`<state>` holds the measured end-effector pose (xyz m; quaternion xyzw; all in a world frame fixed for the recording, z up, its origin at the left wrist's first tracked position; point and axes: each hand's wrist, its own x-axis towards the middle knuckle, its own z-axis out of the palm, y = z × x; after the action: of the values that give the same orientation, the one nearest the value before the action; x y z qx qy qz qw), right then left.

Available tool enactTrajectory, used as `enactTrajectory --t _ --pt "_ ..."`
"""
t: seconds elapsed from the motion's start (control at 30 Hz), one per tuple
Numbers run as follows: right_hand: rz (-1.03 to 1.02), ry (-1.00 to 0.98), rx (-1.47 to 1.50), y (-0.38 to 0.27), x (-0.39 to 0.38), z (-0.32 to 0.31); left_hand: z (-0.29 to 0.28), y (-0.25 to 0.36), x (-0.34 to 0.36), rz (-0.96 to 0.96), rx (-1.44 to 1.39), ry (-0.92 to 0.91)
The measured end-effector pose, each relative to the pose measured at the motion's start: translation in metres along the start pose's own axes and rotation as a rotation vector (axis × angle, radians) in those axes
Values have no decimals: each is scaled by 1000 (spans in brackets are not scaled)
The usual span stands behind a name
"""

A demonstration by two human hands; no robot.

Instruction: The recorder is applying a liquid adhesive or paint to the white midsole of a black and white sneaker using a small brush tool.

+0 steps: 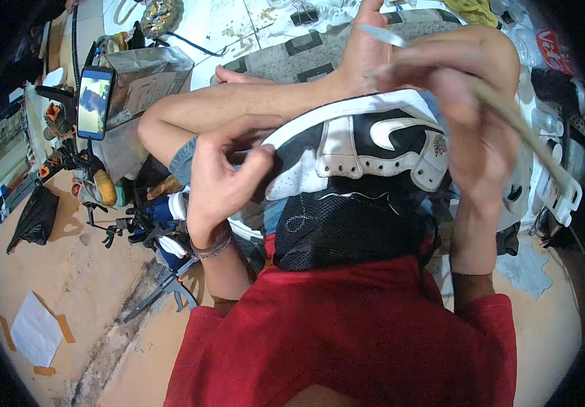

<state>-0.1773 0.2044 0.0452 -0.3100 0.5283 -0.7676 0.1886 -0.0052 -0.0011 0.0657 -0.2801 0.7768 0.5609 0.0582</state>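
A black-and-white sneaker (353,146) lies on its side across my raised knee, its white sole edge turned up. My left hand (221,180) pinches the toe end of that sole between thumb and fingers. My right hand (458,81), blurred by motion, is closed on a thin pale stick-like tool (519,125) above the heel end of the shoe. A black mesh cloth (336,230) hangs under the sneaker over my red shirt.
A phone with a lit screen (94,102) stands at the left against a plastic-wrapped box. Tools and pliers (164,285) lie on the worn floor beside a black bag (35,217) and a paper sheet (35,329). Bottles and white items crowd the right edge.
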Motion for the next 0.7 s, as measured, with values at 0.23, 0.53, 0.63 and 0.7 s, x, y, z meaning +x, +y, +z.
enactTrajectory --t 0.23,0.53,0.63,0.7 --pt "165 -498 -501 49 9 -14 1 -25 9 -46 -53 382" --pt "192 -474 -572 63 12 -7 22 -17 16 -5 52 193" --pt "262 -386 -409 56 20 -1 16 -20 22 -78 100 75" --pt "235 -405 -363 43 37 -5 18 -24 25 -65 0 91"
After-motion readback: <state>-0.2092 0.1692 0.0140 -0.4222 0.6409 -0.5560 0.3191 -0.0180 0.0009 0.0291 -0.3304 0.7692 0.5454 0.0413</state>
